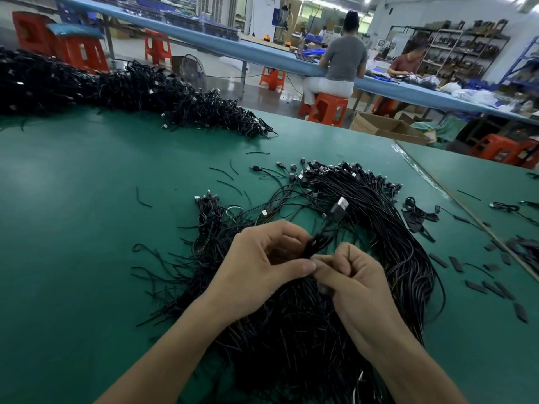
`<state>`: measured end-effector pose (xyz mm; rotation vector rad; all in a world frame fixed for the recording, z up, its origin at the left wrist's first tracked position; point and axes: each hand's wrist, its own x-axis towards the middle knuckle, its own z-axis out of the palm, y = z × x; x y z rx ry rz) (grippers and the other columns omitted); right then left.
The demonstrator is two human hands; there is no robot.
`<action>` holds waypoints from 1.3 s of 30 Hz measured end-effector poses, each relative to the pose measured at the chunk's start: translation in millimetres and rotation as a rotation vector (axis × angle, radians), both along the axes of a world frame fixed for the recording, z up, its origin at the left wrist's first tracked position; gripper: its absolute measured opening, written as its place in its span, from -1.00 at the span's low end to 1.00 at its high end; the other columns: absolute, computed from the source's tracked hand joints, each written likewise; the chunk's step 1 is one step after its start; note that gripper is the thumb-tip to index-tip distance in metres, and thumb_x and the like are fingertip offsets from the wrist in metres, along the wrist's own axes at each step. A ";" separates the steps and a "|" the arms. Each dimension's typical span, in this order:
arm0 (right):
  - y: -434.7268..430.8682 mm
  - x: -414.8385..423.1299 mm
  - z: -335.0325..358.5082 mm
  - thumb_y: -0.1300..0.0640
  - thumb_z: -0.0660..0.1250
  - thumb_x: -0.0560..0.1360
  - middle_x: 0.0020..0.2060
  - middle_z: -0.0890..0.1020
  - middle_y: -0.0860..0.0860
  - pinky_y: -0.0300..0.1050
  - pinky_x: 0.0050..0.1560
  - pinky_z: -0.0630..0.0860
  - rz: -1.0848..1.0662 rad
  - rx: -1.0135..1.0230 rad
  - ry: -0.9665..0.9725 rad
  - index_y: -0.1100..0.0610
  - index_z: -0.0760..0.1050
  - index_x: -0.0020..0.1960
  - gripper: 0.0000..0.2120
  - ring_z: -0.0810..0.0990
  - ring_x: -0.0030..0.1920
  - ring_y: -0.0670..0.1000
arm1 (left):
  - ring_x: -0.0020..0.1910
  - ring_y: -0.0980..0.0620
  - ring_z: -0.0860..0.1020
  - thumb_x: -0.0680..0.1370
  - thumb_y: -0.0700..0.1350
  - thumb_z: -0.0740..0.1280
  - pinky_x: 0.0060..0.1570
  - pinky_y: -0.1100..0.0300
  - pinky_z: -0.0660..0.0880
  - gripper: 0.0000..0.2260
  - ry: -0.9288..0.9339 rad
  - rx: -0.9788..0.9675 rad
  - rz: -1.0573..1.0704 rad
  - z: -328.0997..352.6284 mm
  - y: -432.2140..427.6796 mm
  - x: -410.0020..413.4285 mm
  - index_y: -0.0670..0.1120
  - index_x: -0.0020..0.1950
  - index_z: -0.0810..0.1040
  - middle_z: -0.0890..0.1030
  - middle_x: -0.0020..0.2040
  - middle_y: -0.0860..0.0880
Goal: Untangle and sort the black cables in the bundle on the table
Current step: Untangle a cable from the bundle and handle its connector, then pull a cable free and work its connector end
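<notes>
Green table; left hand, right hand, fingers tight on one cable above bundle.

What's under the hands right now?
The bundle of black cables on the green table. The left hand and right hand pinch a few lifted cables above it, one plug pointing up. Hands and forearms cover the strands directly beneath.

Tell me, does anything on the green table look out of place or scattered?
Yes. Short black cable scraps lie loose on the green table left of the bundle, and flat black pieces are strewn to its right.
</notes>
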<state>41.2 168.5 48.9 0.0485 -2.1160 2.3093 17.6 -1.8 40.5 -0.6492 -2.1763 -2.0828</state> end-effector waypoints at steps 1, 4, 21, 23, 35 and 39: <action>2.4 -0.6 -4.6 0.44 0.39 0.40 -0.35 0.56 0.04 -0.24 -0.29 0.43 0.024 -0.065 -0.060 -0.01 0.28 -0.42 -0.53 0.49 -0.32 -0.11 | -0.15 0.09 0.66 0.44 -0.17 0.56 -0.08 0.26 0.58 -0.80 0.036 -0.080 -0.017 -0.5 -1.1 0.1 0.04 -0.01 0.65 0.69 -0.14 0.04; 9.4 1.4 -18.7 0.33 0.47 0.30 -0.36 0.52 0.05 -0.20 -0.30 0.44 0.118 -0.296 -0.252 0.06 0.35 -0.33 -0.68 0.48 -0.35 -0.06 | -0.15 0.08 0.65 0.50 -0.14 0.51 -0.17 0.23 0.58 -0.85 0.145 -0.272 -0.125 2.0 -3.4 1.2 0.07 -0.03 0.61 0.67 -0.14 0.09; 65.9 -79.1 -73.6 0.04 0.31 0.59 0.00 0.57 0.08 -0.11 -0.17 0.45 -0.210 1.224 -0.354 0.14 0.50 0.15 -0.79 0.54 -0.12 0.07 | -0.05 0.01 0.61 0.53 -0.18 0.46 0.06 0.17 0.52 -0.84 -0.141 -0.612 0.761 -46.7 -69.2 -110.1 -0.13 0.11 0.66 0.67 0.07 -0.08; 63.8 -85.2 -71.7 0.11 0.32 0.58 -0.13 0.57 0.12 -0.14 -0.31 0.39 -0.217 1.244 -0.393 0.16 0.50 -0.07 -0.89 0.52 -0.25 0.09 | -0.10 0.03 0.55 0.56 -0.13 0.42 -0.06 0.17 0.46 -0.90 -0.150 -0.710 0.742 -56.4 -67.2 -111.7 -0.10 0.05 0.69 0.68 0.04 -0.06; 73.1 -85.5 -27.0 0.28 0.10 0.65 -0.19 0.54 0.11 0.03 -0.21 0.51 -0.239 0.696 -0.381 0.18 0.54 -0.06 -0.74 0.50 -0.24 0.04 | -0.06 0.04 0.54 0.57 -0.15 0.37 -0.05 0.11 0.58 -0.93 0.150 -0.633 0.663 -44.9 -35.1 -90.9 -0.04 0.03 0.62 0.57 -0.08 0.04; 29.1 -62.9 11.5 0.17 0.11 0.65 -0.39 0.52 -0.10 -0.35 -0.49 0.27 -0.208 0.869 0.004 0.02 0.50 -0.17 -0.72 0.40 -0.49 -0.21 | -0.15 0.22 0.56 0.52 -0.05 0.46 0.04 0.11 0.61 -0.63 0.126 -0.547 0.222 -30.6 5.0 -77.8 -0.02 0.30 0.51 0.57 -0.13 0.16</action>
